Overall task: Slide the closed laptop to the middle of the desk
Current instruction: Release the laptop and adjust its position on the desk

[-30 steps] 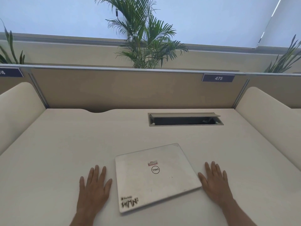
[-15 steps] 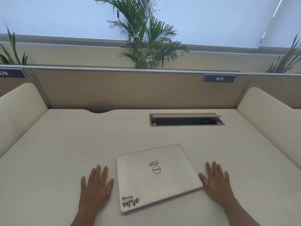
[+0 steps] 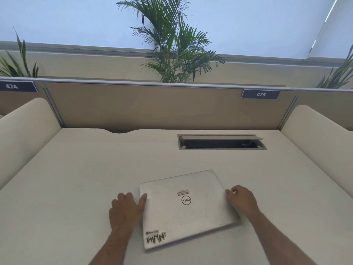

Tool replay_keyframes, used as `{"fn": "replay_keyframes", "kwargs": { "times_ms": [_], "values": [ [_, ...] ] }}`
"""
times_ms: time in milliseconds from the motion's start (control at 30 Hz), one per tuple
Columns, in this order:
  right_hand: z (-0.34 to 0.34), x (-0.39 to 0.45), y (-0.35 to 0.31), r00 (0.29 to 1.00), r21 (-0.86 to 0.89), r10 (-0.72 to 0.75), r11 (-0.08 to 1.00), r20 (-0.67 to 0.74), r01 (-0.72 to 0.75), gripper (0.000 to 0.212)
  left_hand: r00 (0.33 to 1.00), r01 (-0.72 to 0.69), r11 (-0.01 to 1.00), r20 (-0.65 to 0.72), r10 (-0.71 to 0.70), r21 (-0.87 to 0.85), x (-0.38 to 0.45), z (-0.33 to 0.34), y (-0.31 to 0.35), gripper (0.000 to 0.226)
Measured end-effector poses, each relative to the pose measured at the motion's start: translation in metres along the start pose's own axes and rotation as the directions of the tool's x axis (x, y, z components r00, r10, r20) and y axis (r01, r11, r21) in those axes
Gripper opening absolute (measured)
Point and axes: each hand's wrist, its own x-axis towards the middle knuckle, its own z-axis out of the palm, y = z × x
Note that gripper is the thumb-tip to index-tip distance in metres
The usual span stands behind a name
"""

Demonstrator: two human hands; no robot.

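Observation:
A closed silver laptop [image 3: 188, 208] with stickers on its lid lies flat on the pale desk [image 3: 76, 178], near the front and a little right of centre, turned slightly counter-clockwise. My left hand [image 3: 127, 210] is at its left edge, fingers curled, thumb resting on the lid's corner. My right hand [image 3: 241, 199] grips the right edge, fingers curled over the side. Both forearms reach in from the bottom of the view.
An open cable hatch [image 3: 221, 142] is cut into the desk at the back right. A tan partition [image 3: 152, 106] closes the back, and rounded cream dividers [image 3: 24, 134] stand at both sides. Potted palms [image 3: 175, 44] rise behind the partition.
Both hands have moved forward from lying flat beside the laptop and have curled onto its left and right edges. The laptop itself has barely shifted.

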Motion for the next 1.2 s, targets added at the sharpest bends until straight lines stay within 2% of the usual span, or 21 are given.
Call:
{"fn": "replay_keyframes", "kwargs": {
  "times_ms": [233, 333, 533, 633, 767, 933, 1200],
  "values": [
    [0.002, -0.003, -0.040, 0.976, 0.070, 0.079, 0.993, 0.202, -0.095, 0.037, 0.973, 0.193, 0.942, 0.178, -0.147, -0.275, 0.002, 0.002, 0.030, 0.077],
    [0.003, -0.003, -0.042, 0.973, 0.066, 0.102, 0.991, 0.209, -0.118, 0.044, 0.956, 0.249, 0.921, 0.225, -0.186, -0.299, -0.001, 0.003, 0.038, 0.083],
    [0.006, -0.003, -0.040, 0.967, 0.168, 0.133, 0.971, 0.218, -0.171, 0.023, 0.927, 0.332, 0.870, 0.294, -0.232, -0.364, 0.000, -0.001, 0.043, 0.088],
    [0.007, -0.001, -0.037, 0.963, 0.211, 0.155, 0.956, 0.222, -0.203, 0.026, 0.916, 0.365, 0.828, 0.324, -0.237, -0.425, 0.001, -0.002, 0.044, 0.095],
    [0.010, -0.003, -0.033, 0.957, 0.253, 0.178, 0.938, 0.229, -0.235, 0.029, 0.914, 0.371, 0.798, 0.337, -0.224, -0.476, 0.005, -0.002, 0.041, 0.103],
    [0.014, -0.010, -0.030, 0.961, 0.287, 0.178, 0.929, 0.211, -0.234, 0.032, 0.934, 0.316, 0.825, 0.308, -0.182, -0.469, 0.011, -0.003, 0.039, 0.101],
    [0.018, -0.024, -0.026, 0.972, 0.273, 0.177, 0.938, 0.155, -0.214, 0.031, 0.944, 0.272, 0.841, 0.299, -0.140, -0.468, 0.027, 0.001, 0.035, 0.078]
  ]
}}
